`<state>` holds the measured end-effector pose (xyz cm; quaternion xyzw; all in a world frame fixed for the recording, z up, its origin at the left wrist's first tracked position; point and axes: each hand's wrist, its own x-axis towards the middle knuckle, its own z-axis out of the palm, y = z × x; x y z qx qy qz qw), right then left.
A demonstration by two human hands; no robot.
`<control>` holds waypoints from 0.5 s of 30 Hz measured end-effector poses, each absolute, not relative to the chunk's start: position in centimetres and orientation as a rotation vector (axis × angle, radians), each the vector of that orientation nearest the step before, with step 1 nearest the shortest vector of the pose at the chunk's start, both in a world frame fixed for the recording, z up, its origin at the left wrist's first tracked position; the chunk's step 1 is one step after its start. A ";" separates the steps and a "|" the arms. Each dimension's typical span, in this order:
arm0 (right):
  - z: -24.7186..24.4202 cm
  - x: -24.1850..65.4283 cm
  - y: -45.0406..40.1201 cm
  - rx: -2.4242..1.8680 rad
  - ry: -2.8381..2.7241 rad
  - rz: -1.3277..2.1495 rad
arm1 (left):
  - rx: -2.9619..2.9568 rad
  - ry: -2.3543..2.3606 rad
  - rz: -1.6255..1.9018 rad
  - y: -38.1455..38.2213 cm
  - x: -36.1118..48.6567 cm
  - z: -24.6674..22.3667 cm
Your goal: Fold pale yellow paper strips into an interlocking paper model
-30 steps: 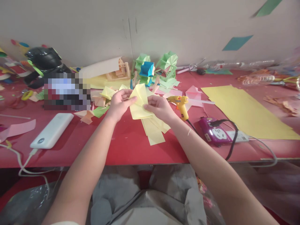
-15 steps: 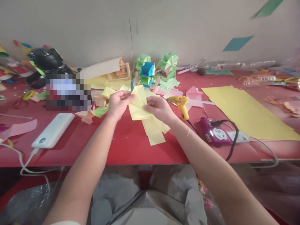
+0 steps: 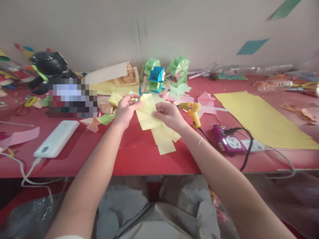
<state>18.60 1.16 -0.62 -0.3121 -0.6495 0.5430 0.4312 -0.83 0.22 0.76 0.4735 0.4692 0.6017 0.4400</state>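
Observation:
A pale yellow sheet of paper (image 3: 147, 114), creased near its top, is held up between my two hands over the table. My left hand (image 3: 127, 109) pinches its upper left edge between thumb and fingers. On the other side, my right hand (image 3: 168, 114) grips the right edge, thumb in front and fingers curled behind. More pale yellow paper strips (image 3: 164, 142) lie beneath it on the red table (image 3: 139, 162). Just beyond the hands stands a blue and green folded paper model (image 3: 157, 74). A yellow glue gun (image 3: 193, 111) rests close to my right hand.
A purple power socket (image 3: 229, 139) with cables sits to the right, before large yellow sheets (image 3: 264, 119). At left lie a white power bank (image 3: 56, 138) and a black bag (image 3: 50, 66). Green paper wheels (image 3: 179, 68) stand at the back among paper scraps.
The yellow paper has dipped slightly, its top edge lower and tilted more toward the left. Both hands keep hold of it, in nearly the same places.

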 end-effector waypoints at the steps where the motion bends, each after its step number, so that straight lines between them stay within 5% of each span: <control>1: -0.6 18.6 1.2 -0.772 -1.625 1.339 | 1.183 1.146 1.495 0.2 -0.8 0.8; 15: -1.0 19.1 1.2 -0.804 -1.803 0.462 | 1.151 1.066 1.262 -0.3 -1.5 1.4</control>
